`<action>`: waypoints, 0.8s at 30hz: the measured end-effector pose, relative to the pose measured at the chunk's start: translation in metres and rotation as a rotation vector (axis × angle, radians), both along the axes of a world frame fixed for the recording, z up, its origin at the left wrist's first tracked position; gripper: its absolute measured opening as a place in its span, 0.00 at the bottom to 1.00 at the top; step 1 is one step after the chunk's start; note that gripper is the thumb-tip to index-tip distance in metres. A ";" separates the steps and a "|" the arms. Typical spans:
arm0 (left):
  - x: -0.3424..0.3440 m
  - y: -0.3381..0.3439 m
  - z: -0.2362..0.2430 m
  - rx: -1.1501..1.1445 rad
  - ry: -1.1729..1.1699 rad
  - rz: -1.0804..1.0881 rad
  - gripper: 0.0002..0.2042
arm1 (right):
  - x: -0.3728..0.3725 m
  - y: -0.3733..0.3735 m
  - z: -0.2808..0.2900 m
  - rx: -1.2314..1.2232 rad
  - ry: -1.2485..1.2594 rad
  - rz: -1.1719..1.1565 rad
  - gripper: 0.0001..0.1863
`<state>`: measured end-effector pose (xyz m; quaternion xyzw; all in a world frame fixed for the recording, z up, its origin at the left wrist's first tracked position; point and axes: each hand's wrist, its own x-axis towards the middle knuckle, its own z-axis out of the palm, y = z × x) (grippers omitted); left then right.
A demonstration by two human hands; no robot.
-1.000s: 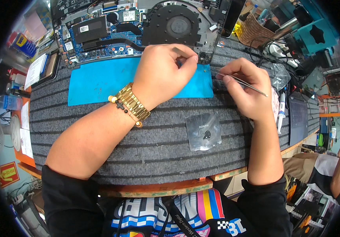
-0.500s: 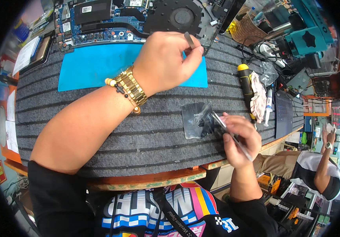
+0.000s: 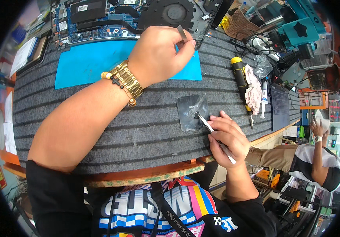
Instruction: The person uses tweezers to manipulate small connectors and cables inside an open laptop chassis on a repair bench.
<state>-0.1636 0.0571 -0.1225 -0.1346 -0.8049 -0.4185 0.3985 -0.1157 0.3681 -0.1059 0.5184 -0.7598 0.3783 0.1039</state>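
My left hand (image 3: 160, 57) is closed over the front edge of an opened laptop base (image 3: 99, 31). Between its thumb and fingers sticks up the rounded end of a flat grey metal tool (image 3: 182, 34); the rest of it is hidden. In my right hand (image 3: 231, 138) slim silver tweezers (image 3: 216, 136) are pinched, pointing up and to the left. Their tips touch small dark bits (image 3: 197, 115) on or in a small clear plastic bag (image 3: 186, 120) lying on the ribbed mat. Whether the tips grip a bit, I cannot tell.
A blue pad (image 3: 87, 67) lies below the laptop. On the right are a yellow-and-black screwdriver (image 3: 239, 77), a crumpled glove (image 3: 253, 87), a syringe (image 3: 264, 98) and a dark keyboard (image 3: 281, 106). Cables and a teal stand (image 3: 300, 29) are behind. Another person (image 3: 316, 166) stands far right.
My right hand has turned and brought the tweezers' tips from the bag's right side onto the dark bits. The left hand keeps its hold by the laptop. The whole view has shifted slightly.
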 end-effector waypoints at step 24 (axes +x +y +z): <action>0.000 -0.001 -0.002 -0.038 -0.024 0.023 0.10 | 0.009 -0.001 0.003 0.070 0.074 -0.019 0.15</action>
